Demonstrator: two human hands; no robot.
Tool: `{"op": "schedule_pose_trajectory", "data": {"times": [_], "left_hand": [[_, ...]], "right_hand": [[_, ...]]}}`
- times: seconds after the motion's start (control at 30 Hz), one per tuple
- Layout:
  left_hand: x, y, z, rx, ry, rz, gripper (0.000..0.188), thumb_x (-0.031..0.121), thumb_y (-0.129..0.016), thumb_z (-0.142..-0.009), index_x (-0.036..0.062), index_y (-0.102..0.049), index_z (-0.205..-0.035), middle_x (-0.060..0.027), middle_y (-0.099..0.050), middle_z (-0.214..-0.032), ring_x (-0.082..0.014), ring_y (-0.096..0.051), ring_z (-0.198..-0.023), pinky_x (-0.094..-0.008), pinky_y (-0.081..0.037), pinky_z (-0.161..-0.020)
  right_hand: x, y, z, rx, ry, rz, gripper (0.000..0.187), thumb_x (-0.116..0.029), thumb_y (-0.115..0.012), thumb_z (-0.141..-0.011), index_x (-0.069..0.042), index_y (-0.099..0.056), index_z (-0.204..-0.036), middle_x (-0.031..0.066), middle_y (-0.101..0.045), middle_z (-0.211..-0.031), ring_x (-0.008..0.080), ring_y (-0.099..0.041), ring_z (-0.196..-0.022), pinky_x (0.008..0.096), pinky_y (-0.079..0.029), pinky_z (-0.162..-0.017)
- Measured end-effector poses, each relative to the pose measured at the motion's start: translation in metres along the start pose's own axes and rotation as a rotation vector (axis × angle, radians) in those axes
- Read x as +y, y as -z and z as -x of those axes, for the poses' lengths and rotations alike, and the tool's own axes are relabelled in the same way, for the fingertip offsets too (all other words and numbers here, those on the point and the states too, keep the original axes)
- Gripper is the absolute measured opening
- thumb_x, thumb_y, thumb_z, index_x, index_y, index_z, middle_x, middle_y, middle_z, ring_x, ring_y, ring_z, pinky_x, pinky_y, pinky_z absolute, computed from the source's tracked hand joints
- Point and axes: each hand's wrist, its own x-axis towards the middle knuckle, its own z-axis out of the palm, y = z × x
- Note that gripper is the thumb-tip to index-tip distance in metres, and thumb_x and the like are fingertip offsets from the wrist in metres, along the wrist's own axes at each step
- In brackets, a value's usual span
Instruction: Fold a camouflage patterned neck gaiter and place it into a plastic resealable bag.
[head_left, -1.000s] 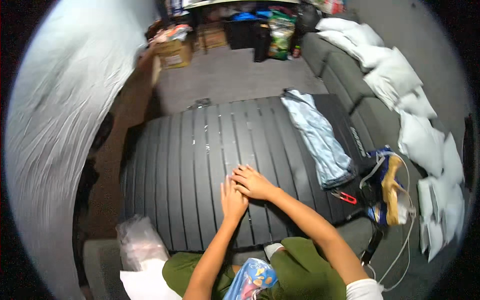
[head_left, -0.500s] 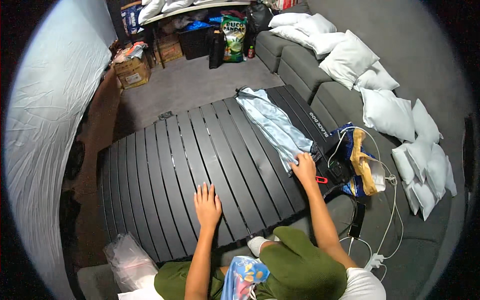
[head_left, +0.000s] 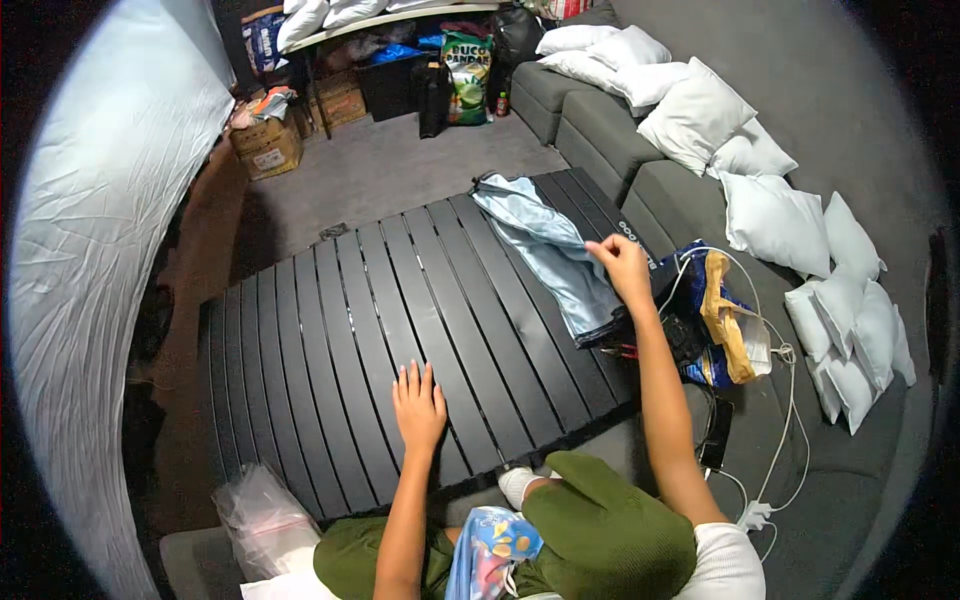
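Observation:
My left hand (head_left: 419, 405) lies flat on the black slatted table (head_left: 330, 370), fingers stretched out and holding nothing. Toward the table's right end, my right hand (head_left: 622, 266) pinches the edge of a light blue cloth (head_left: 555, 260) with dark trim and lifts that edge off the slats. The rest of the cloth lies lengthwise along the slats, its far end near the back edge. Beside its near end sits a small red item (head_left: 624, 351), partly hidden by dark material.
A blue and yellow bag (head_left: 735, 330) with white cables (head_left: 790, 400) stands right of the table. A phone (head_left: 716, 432) lies on the grey sofa (head_left: 830, 500). White pillows (head_left: 775, 220) line the sofa. A clear plastic bag (head_left: 265, 515) sits by my left leg. Cardboard boxes (head_left: 268, 148) stand far left.
My right hand has moved up and away from the cloth's near end, raising its right edge and spreading the cloth. My left hand stays flat on the table.

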Motion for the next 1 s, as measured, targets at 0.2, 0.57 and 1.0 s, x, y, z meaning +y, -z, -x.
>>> {"op": "schedule_pose_trajectory", "data": {"times": [0.2,0.57,1.0], "left_hand": [[0.000,0.001,0.003,-0.017,0.032,0.052,0.037,0.020,-0.050,-0.084,0.0086,-0.051,-0.119,-0.0139,-0.042,-0.131,-0.0319,-0.034,-0.123,-0.0446,-0.024,-0.102],[0.066,0.062,-0.001,-0.211,0.276,0.859,0.081,0.018,-0.066,-0.077,0.0037,-0.015,-0.138,-0.0156,-0.025,-0.141,-0.0277,-0.022,-0.130,-0.0360,-0.019,-0.105],[-0.040,0.195,-0.095,-0.214,0.673,1.257,0.029,0.032,-0.050,-0.086,0.0072,-0.062,-0.097,0.0017,-0.058,-0.083,-0.0065,-0.045,-0.067,-0.0213,-0.035,-0.058]], "right_hand": [[-0.086,0.006,-0.041,0.160,0.260,-0.181,0.031,-0.023,-0.065,-0.080,0.000,-0.051,-0.065,0.0013,-0.043,-0.051,0.0065,-0.035,-0.051,0.0251,-0.030,-0.046],[-0.214,0.021,0.020,-0.455,0.111,-1.169,0.022,-0.004,-0.058,-0.083,-0.002,-0.050,-0.103,0.0061,-0.060,-0.088,0.0115,-0.059,-0.079,0.0241,-0.050,-0.067],[-0.189,-0.079,-0.008,-0.873,-0.133,-1.179,0.032,-0.006,-0.059,-0.080,0.000,-0.052,-0.111,0.0067,-0.057,-0.100,0.0152,-0.057,-0.090,0.0308,-0.048,-0.079]]}}
